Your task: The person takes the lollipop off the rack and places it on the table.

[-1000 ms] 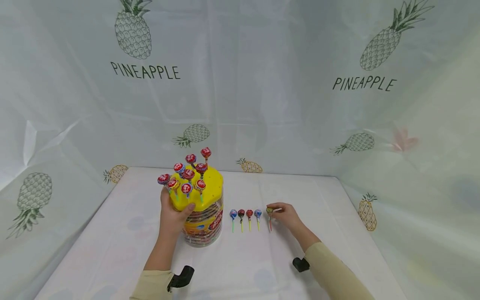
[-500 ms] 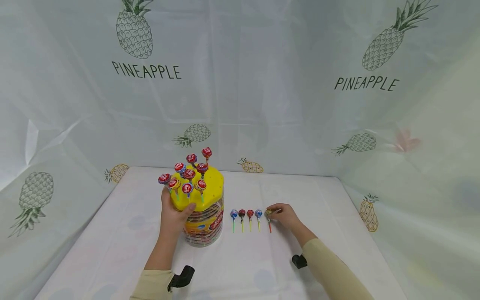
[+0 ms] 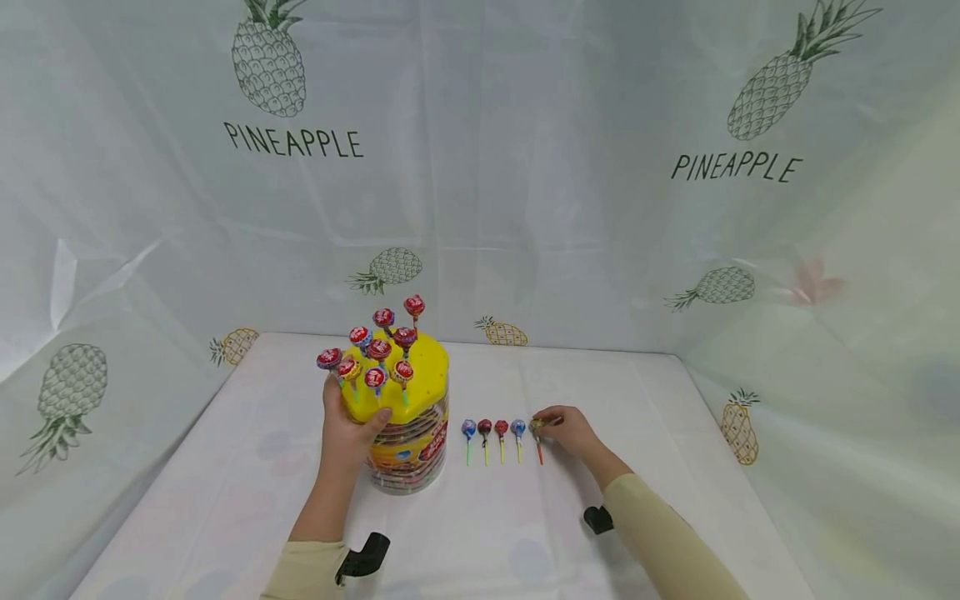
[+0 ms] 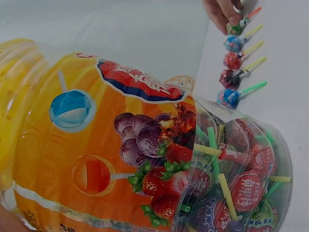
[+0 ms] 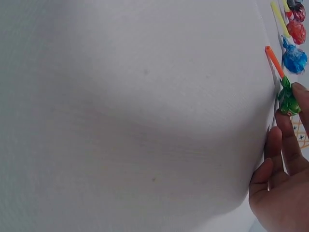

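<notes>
Fingers [image 5: 289, 140] of the right hand [image 3: 572, 429] pinch the green-wrapped lollipop [image 5: 289, 103] by its head, thumb and fingertip nearly closed, the others loosely bent; the blue lollipop [image 3: 518, 427] lies just left of them. From where I stand, a sideways drag could skew that neighbour, and a slack pinch could let the round head roll free. The left hand [image 3: 351, 429] holds the yellow lid [image 3: 430, 367] of the candy jar [image 3: 408, 456], thumb in front, remaining fingers hidden; uneven pressure there might rock the lollipops standing above it [image 3: 378, 350]
</notes>
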Motion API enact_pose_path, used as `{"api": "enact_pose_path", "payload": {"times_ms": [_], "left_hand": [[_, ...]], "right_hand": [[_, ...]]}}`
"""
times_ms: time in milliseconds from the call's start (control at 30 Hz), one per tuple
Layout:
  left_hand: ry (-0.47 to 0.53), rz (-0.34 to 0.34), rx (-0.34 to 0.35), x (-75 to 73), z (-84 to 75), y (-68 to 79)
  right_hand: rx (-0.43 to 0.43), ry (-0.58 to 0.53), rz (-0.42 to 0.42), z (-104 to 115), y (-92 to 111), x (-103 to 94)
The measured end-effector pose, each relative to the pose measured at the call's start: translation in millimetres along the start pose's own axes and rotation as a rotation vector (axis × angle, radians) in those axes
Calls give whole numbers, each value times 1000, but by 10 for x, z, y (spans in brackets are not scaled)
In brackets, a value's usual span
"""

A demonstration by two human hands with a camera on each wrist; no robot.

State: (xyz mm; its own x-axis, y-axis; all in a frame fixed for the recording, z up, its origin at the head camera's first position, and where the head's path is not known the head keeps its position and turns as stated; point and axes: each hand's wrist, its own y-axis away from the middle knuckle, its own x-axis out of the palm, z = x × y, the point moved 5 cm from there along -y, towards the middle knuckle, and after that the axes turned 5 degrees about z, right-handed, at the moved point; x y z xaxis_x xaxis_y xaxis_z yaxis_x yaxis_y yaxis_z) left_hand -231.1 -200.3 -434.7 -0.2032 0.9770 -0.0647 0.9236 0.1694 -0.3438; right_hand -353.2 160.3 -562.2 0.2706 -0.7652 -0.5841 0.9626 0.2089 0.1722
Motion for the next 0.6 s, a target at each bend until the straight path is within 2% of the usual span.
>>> {"api": "enact_pose_path", "payload": {"times_ms": [167,600], "left_hand": [[-18,-4,4,-5,-1,3],[11,5,17,8,-25,9]], "right_hand": [[-14,-1,3,9,-19,7],[-13,-1,-10,40,8,-21]]}}
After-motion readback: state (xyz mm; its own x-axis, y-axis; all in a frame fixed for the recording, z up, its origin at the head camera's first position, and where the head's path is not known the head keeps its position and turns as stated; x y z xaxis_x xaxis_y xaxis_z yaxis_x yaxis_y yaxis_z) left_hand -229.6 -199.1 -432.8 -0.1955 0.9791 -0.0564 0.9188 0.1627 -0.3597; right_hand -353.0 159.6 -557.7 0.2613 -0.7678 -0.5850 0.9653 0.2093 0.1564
